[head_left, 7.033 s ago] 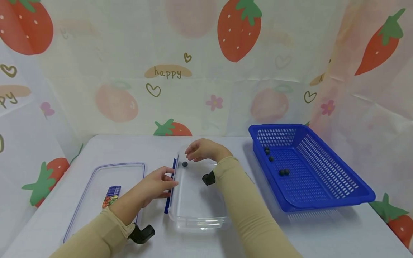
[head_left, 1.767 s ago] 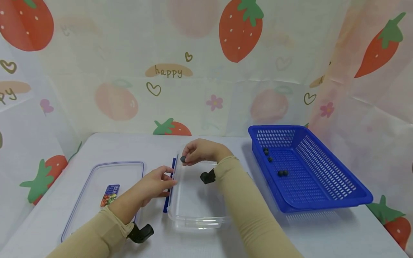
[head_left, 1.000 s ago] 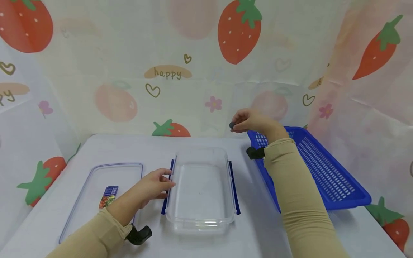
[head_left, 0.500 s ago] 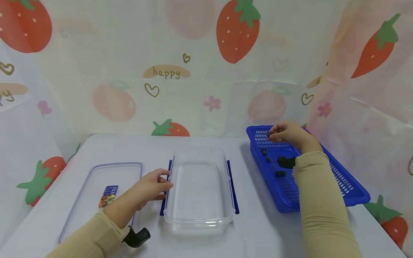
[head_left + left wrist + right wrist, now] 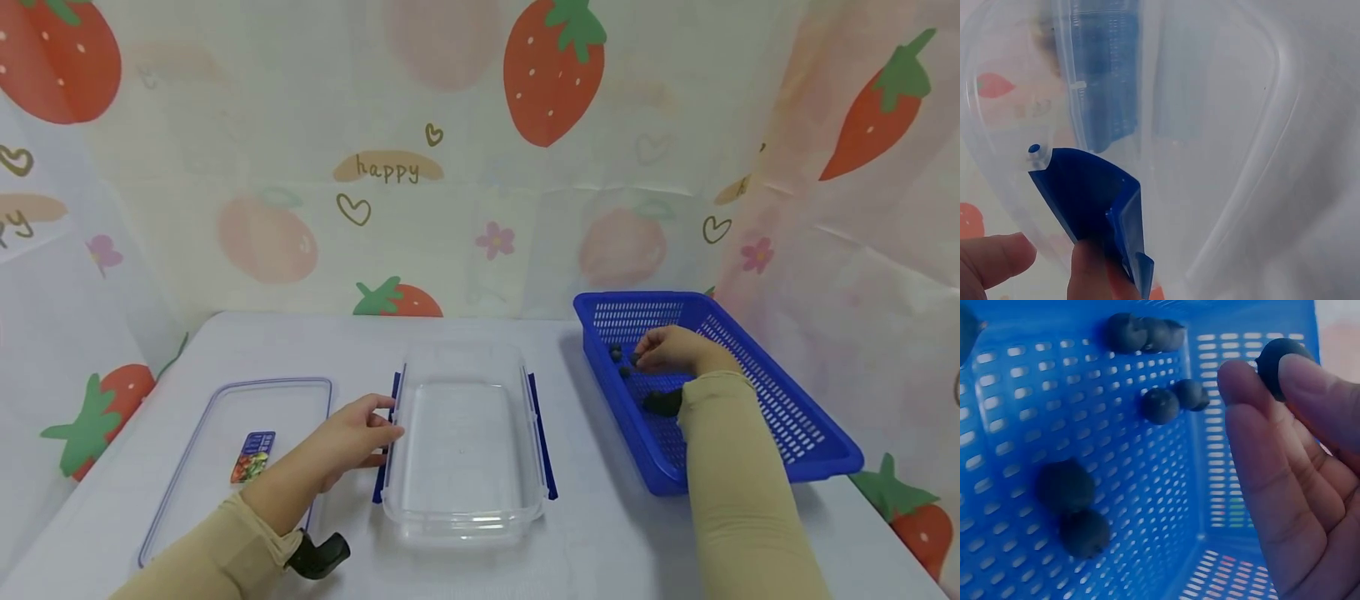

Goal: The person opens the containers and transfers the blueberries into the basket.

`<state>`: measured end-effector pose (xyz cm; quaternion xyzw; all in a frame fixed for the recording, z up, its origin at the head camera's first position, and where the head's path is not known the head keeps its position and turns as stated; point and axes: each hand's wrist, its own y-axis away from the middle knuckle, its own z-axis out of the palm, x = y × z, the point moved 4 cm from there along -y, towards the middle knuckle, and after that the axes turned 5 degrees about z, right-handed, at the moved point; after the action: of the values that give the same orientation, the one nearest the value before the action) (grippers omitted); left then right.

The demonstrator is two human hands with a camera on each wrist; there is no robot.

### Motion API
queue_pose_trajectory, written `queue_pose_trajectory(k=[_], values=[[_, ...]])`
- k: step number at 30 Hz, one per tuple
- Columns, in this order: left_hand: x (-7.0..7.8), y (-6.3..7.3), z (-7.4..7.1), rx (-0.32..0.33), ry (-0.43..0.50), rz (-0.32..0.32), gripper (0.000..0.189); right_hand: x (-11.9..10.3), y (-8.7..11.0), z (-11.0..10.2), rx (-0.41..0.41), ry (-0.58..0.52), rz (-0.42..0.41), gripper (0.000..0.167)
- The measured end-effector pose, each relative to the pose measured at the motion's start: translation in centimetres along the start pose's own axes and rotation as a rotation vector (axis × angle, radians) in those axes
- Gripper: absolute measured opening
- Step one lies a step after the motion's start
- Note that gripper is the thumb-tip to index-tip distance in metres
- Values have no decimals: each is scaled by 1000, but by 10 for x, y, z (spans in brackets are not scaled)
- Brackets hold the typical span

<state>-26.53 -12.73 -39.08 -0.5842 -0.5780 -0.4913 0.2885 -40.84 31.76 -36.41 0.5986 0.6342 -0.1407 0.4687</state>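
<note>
My right hand [image 5: 678, 350] is inside the blue slotted basket [image 5: 628, 433] at the right, low over its floor. Between thumb and fingertips it pinches a dark blueberry [image 5: 1282, 353], seen best in the right wrist view. Several other blueberries [image 5: 1065, 486] lie on the basket floor beside it. My left hand [image 5: 348, 437] touches the left side of a clear plastic container [image 5: 468, 450], its fingers relaxed. In the left wrist view one of its fingertips meets the container's blue latch [image 5: 1088, 194], while another digit stands apart from the latch. No berry shows in the container.
A clear lid [image 5: 234, 383] with a purple-blue rim and a colourful label [image 5: 253, 457] lies flat at the left, partly under my left forearm. Everything stands on a white table [image 5: 585, 533]. A strawberry-print cloth [image 5: 465, 208] hangs behind and at both sides.
My right hand has picked the blueberry out of the clear container, carried it rightward and lowered it into the blue basket. My left hand has stayed at the container's side.
</note>
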Motion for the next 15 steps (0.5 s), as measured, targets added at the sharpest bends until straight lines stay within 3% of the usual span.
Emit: queue_pose_trajectory(k=[9,15], values=[[-1,1,-2,-9,-5,-5,51,5,-1,3,-7,-15,15,31],[-3,-4,-10,-28,-63,-29,52,-8,-2,2,63,15,8,27]])
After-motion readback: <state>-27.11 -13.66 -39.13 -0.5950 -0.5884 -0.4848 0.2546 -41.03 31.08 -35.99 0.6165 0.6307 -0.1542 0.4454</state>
